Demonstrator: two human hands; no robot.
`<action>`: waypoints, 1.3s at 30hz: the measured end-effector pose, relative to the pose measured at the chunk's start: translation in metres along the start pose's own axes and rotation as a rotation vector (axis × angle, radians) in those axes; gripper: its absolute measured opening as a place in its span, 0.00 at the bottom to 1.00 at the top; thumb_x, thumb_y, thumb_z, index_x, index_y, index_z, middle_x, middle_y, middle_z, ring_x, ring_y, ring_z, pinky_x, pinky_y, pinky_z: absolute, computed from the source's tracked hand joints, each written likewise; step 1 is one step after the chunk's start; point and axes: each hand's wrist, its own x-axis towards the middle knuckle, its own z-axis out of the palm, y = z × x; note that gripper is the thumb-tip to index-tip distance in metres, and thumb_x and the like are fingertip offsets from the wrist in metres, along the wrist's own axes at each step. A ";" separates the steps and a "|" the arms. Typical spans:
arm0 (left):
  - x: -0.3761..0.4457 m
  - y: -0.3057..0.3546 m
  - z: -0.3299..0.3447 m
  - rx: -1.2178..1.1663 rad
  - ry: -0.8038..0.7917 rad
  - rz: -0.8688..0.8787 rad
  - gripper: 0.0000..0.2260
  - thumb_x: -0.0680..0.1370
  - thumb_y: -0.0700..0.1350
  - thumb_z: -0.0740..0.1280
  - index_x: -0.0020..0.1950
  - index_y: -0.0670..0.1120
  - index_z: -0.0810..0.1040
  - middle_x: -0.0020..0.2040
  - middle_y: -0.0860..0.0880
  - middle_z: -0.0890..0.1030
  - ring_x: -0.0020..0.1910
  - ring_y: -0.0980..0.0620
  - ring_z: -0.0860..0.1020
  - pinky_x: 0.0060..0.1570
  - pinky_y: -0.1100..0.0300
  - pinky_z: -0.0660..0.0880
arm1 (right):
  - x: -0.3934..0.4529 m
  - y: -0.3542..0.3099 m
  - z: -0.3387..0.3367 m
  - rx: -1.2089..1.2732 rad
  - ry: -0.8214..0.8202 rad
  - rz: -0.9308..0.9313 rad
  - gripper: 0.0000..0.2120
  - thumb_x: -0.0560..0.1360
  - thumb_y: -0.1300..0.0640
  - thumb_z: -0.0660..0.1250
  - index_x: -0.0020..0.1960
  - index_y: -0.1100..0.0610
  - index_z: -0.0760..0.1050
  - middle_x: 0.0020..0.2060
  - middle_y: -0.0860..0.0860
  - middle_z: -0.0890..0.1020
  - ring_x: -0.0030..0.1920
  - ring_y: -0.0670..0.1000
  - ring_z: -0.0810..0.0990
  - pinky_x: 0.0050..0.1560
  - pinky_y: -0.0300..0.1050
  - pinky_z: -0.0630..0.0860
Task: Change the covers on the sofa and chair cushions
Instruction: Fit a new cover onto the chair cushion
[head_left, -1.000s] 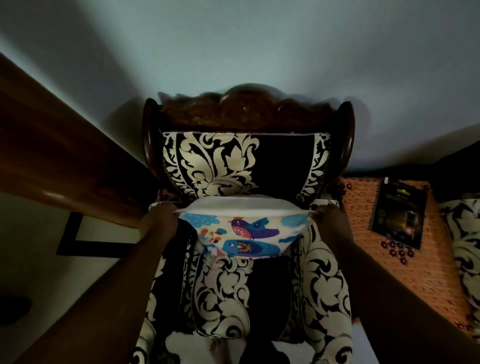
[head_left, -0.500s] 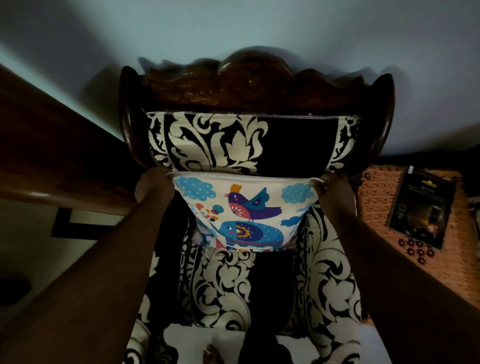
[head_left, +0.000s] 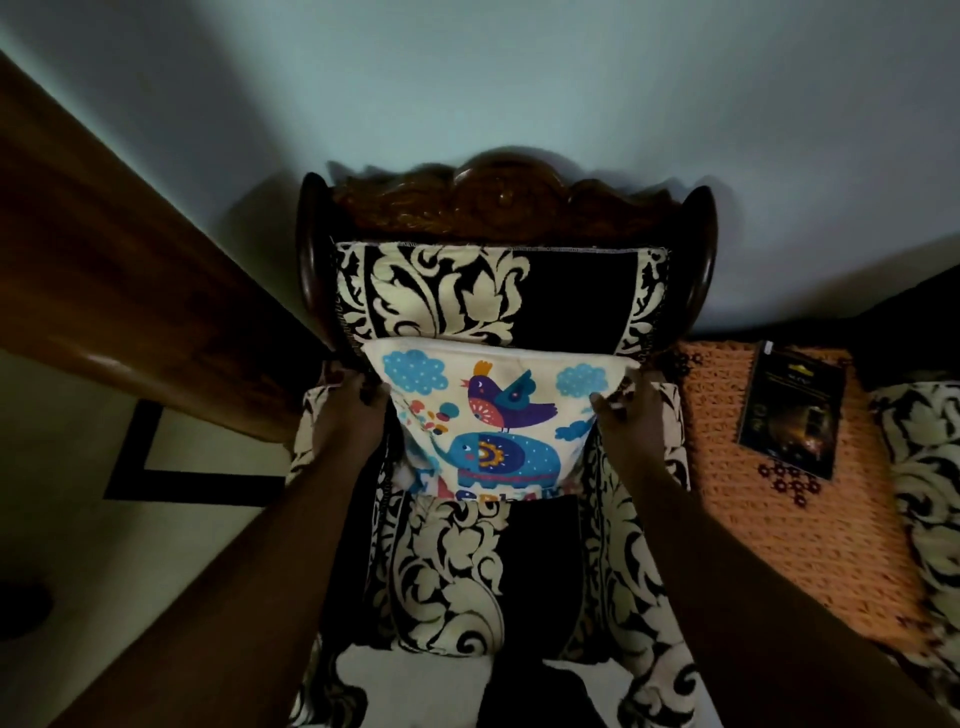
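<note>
Left hand (head_left: 349, 415) and right hand (head_left: 631, 415) grip the bird-and-elephant cushion (head_left: 493, 421); its lettering is unreadable

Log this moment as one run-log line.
left hand: grips cushion left edge | right hand: grips right edge | cushion: upright on chair seat

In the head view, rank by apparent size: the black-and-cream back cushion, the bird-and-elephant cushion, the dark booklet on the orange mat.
1. Back cushion, largest.
2. Bird-and-elephant cushion; nearer the camera, so true size is unsure.
3. Dark booklet, clearly smallest.
</note>
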 end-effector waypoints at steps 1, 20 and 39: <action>-0.021 0.002 -0.002 -0.059 -0.021 0.018 0.19 0.82 0.56 0.64 0.69 0.49 0.76 0.66 0.42 0.79 0.64 0.40 0.77 0.57 0.53 0.71 | -0.015 0.005 0.002 0.028 -0.018 0.016 0.38 0.67 0.30 0.68 0.73 0.41 0.63 0.71 0.50 0.71 0.68 0.53 0.74 0.66 0.60 0.75; -0.320 -0.111 -0.088 -0.636 -0.184 0.175 0.33 0.79 0.63 0.63 0.80 0.51 0.61 0.77 0.47 0.68 0.72 0.50 0.70 0.60 0.60 0.67 | -0.343 -0.027 0.006 0.267 -0.141 -0.116 0.41 0.67 0.25 0.68 0.74 0.41 0.65 0.72 0.51 0.73 0.68 0.55 0.76 0.63 0.64 0.77; -0.468 -0.255 -0.211 -0.713 0.492 -0.169 0.32 0.79 0.65 0.63 0.78 0.49 0.65 0.71 0.45 0.74 0.65 0.51 0.74 0.61 0.58 0.68 | -0.481 -0.169 0.139 0.049 -0.781 -0.555 0.28 0.82 0.41 0.60 0.78 0.50 0.62 0.75 0.53 0.68 0.70 0.54 0.70 0.63 0.46 0.68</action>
